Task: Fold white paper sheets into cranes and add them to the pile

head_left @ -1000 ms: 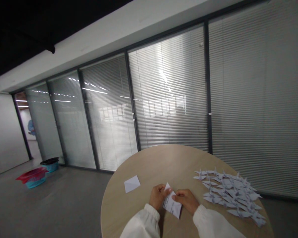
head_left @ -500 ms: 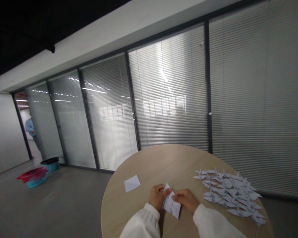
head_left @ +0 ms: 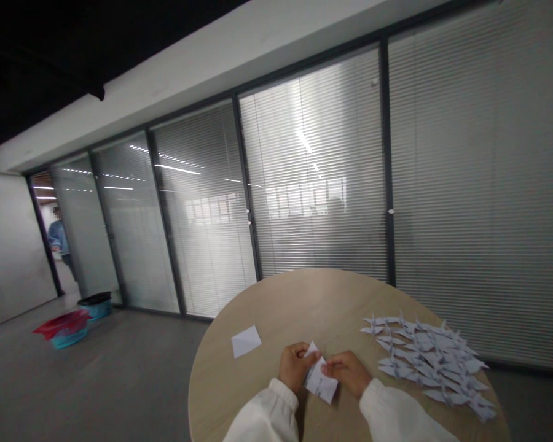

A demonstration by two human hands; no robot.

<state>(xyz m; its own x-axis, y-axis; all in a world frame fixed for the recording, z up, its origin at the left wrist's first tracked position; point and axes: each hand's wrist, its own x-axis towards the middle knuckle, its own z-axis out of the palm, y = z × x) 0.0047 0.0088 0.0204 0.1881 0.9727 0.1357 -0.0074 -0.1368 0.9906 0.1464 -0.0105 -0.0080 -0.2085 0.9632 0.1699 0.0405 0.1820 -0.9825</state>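
A small folded sheet of white paper (head_left: 321,383) with dark print on it is held above the near part of the round table. My left hand (head_left: 295,366) pinches its left side, the thumb lying over the top of the paper. At its right edge, my right hand (head_left: 348,370) grips the paper between thumb and fingers. Both hands are closed, and the fingers behind the sheet are hidden. A separate square of white paper (head_left: 246,341) lies flat to the left of my hands. Rows of folded paper cranes (head_left: 426,359) cover the table to the right.
The round wooden table (head_left: 304,294) stands near a glass partition with blinds (head_left: 313,153). On the floor at left are a blue bin with a red liner (head_left: 67,328) and one with a black liner (head_left: 96,306). A person (head_left: 59,239) stands in the doorway.
My hands keep hold of the folded paper and have barely moved; the paper's tilt shifts slightly. In the doorway, the person has changed position a little. The whole view shifts slightly.
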